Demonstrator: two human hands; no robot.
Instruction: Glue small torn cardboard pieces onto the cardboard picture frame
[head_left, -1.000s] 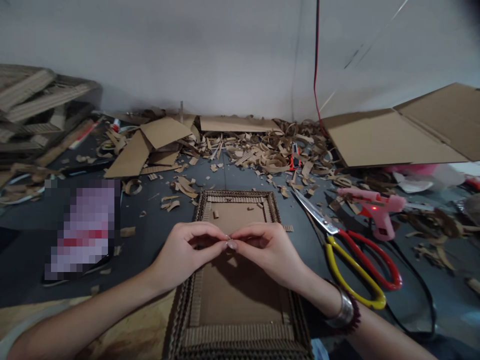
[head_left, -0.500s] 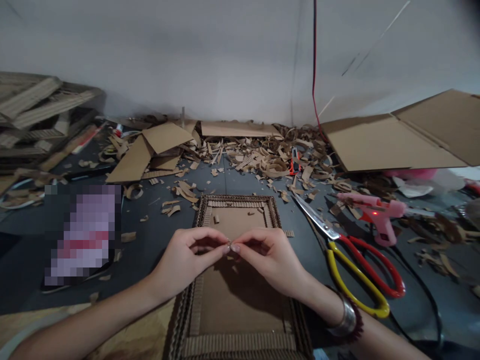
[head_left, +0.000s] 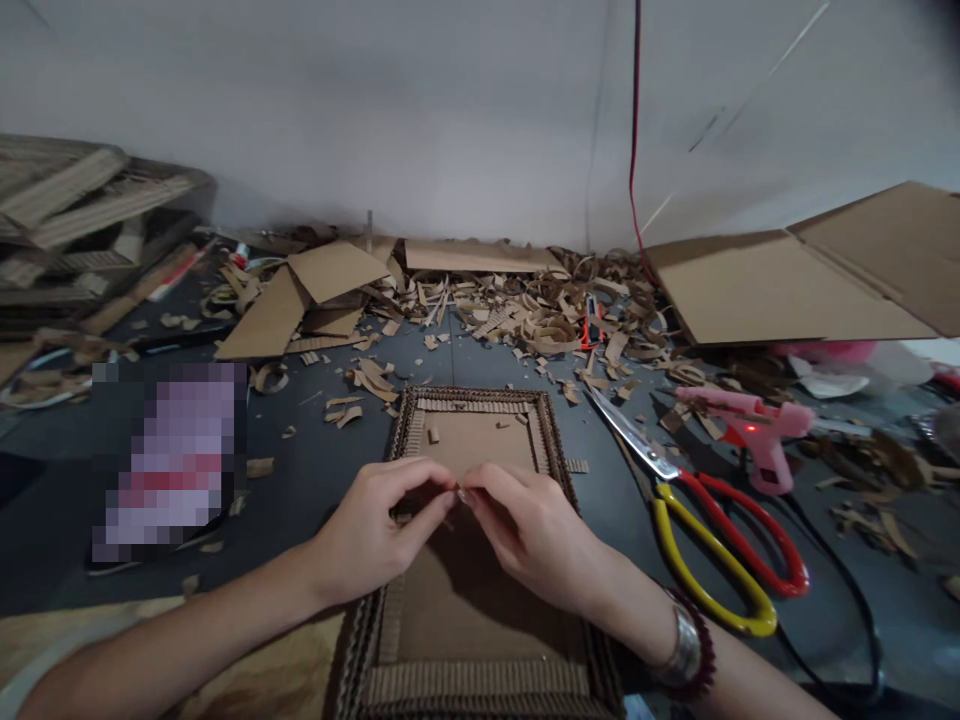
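A rectangular frame of corrugated cardboard [head_left: 476, 425] lies flat on the dark table in front of me. Both hands hover over its middle, fingertips meeting. My left hand [head_left: 375, 535] and my right hand [head_left: 536, 540] each pinch a tiny cardboard piece [head_left: 456, 495] between thumb and forefinger; it is too small to make out clearly. A metal bangle and a dark bracelet sit on my right wrist [head_left: 686, 650].
Red-and-yellow-handled scissors [head_left: 712, 530] lie right of the frame, beside a pink glue gun [head_left: 750, 425] with a lit red light and a black cord. Cardboard scraps [head_left: 525, 310] pile along the wall. A flattened box [head_left: 795, 275] is at right, stacked cardboard [head_left: 75, 220] at left.
Both hands have dropped slightly toward the frame and turned inward, still pinched together. The view has shifted a little.
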